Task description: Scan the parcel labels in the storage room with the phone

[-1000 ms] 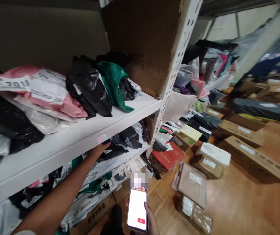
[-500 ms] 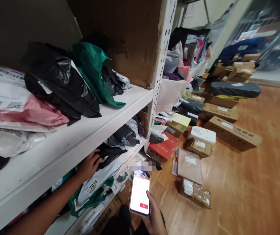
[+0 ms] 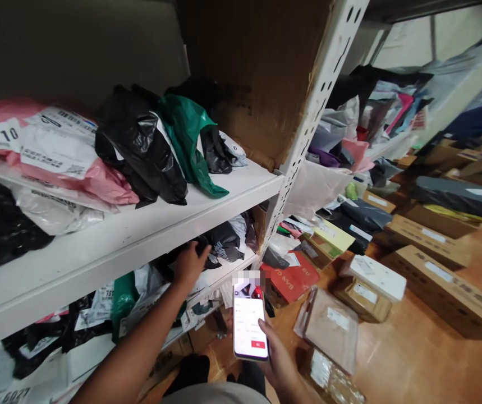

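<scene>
A black poly mailer lies on the lower shelf at the left hand, fingers partly spread; whether it grips, I cannot tell. The right hand curls around a lit smartphone. Above, a pink mailer reads 7010.

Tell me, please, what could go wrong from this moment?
The phone, in the right hand alone, could slip to the floor. The left hand reaches among dark bags on the lower shelf and might drag one off. A bump might dislodge the green bag near the edge of the upper shelf.
</scene>
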The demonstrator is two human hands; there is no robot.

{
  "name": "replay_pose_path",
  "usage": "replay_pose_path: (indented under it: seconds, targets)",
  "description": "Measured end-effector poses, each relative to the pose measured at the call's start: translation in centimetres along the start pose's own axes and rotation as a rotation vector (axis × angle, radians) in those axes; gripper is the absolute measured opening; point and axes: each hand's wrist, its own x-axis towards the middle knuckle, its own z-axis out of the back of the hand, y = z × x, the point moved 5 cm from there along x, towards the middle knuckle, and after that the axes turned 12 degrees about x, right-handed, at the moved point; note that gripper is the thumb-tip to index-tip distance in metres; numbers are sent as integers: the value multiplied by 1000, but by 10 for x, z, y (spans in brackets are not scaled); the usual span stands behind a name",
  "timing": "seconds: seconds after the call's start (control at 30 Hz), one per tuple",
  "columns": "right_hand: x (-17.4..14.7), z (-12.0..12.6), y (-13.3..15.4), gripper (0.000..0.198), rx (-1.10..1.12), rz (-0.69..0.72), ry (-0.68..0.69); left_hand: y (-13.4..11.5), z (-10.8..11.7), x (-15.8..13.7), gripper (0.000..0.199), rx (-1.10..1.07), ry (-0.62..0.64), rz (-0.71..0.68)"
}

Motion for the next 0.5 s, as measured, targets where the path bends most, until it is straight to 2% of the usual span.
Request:
replay_pose_path:
  seconds: [0.07,0.13,0.23,0.3,0.43,0.5]
  targets:
    - [-6,2,20,65,-13,-2,-35,12,7,4,51,25,15,-7]
    - [-8,7,32,53,-22,-2,-80,13,5,2,46,58,31,-87]
    - [-7,13,36,45,-5,-31,-97,-4,-12,-9,67,116,82,-158]
    - [-2,11,31,45,42,-87,-38,-16,-24,-16,77,144,115,-157]
    - [15,-19,14,49,117,-242,143,-22,-35,-27,84,176,113,-189]
    - [31,-43,7,49,121,-246,192,-16,-34,-30,90,166,114,-238]
